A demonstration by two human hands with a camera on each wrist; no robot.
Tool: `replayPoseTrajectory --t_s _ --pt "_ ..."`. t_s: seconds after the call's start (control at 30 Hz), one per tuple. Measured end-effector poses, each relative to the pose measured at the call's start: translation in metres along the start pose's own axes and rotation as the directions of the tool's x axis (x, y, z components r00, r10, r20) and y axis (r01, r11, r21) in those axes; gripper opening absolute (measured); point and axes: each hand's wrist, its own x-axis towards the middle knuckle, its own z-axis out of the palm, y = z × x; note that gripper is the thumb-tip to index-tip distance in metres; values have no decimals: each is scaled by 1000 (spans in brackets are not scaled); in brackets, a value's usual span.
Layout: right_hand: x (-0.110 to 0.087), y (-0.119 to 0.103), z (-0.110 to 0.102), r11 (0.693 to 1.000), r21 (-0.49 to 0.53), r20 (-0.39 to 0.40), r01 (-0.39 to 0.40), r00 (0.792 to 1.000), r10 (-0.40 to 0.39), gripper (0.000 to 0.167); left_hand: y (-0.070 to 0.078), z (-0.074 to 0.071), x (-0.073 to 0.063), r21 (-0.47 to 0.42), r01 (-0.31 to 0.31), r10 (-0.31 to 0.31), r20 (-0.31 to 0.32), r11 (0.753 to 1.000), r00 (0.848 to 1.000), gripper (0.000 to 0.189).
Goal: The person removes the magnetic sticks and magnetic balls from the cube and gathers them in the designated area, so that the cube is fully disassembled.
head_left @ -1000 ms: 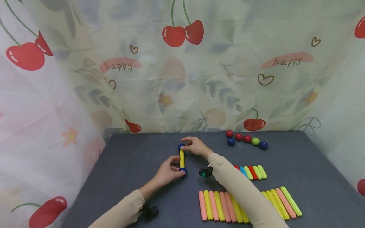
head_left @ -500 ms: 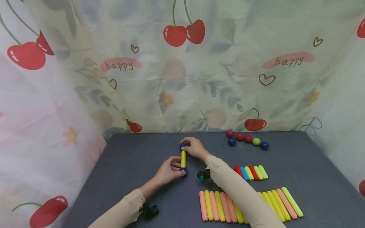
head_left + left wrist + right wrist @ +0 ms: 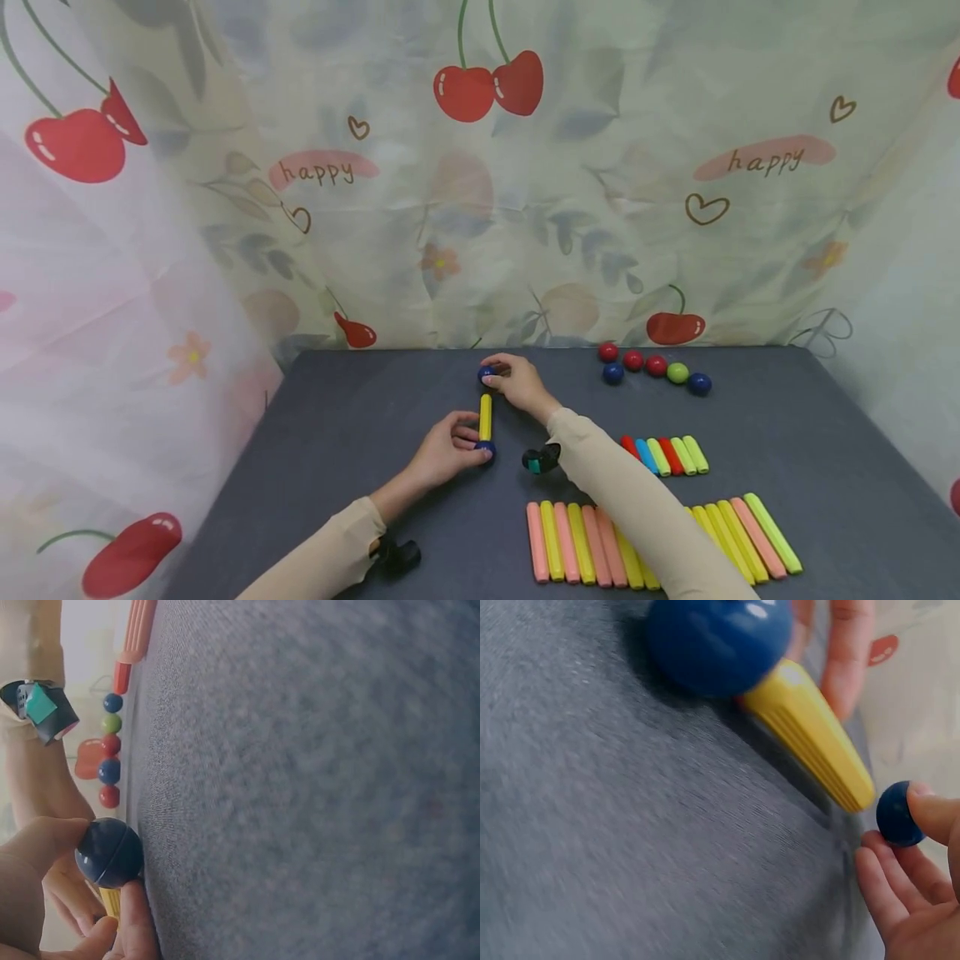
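My left hand (image 3: 441, 450) pinches a blue ball (image 3: 486, 451) low at the dark tabletop; in the left wrist view, thumb and fingers lie on either side of that ball (image 3: 110, 853). From it a yellow stick (image 3: 486, 417) points away toward the back. Beyond the stick's far end, my right hand (image 3: 523, 388) holds a second blue ball (image 3: 486, 376) between thumb and fingers. The right wrist view has a small gap between the yellow stick (image 3: 810, 735) and this second ball (image 3: 898, 815).
Several red, blue and green balls (image 3: 656, 366) sit at the back right of the table (image 3: 360, 392). Short coloured sticks (image 3: 677, 455) lie in a row before them. Longer pink, yellow and green sticks (image 3: 585, 546) line the front right, partly under the right sleeve (image 3: 637, 500). A patterned curtain (image 3: 465, 208) stands behind.
The right hand's blue ball was at the stick's far end; it has moved back, away from the stick. The left hand keeps its hold on the near ball.
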Motion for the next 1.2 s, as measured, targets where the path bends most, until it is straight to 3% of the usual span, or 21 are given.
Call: replayPoseTrajectory --t_s 0.17,0.4,0.6,0.8,1.03,1.2 --pt "-3 1 -27 997 73 57 3 998 -7 33 2 2 0 -3 4 -4 -6 1000 1000 66" --pt "-16 8 -85 994 108 115 10 993 -23 38 3 2 -2 11 3 -3 -20 1000 1000 65" --pt "-31 29 -138 996 89 78 -24 997 17 44 1 1 -3 17 -5 5 -28 1000 1000 65" --pt "-51 61 -181 997 60 -13 -47 999 48 47 0 1 -3 12 -7 7 -21 1000 1000 65" --pt "-69 90 -204 989 100 -106 -110 987 120 49 1 2 -3 3 -3 3 -20 1000 1000 65" --pt "-76 100 -206 984 25 -115 -176 977 178 50 0 4 -2 22 3 -2 -22 1000 1000 65"
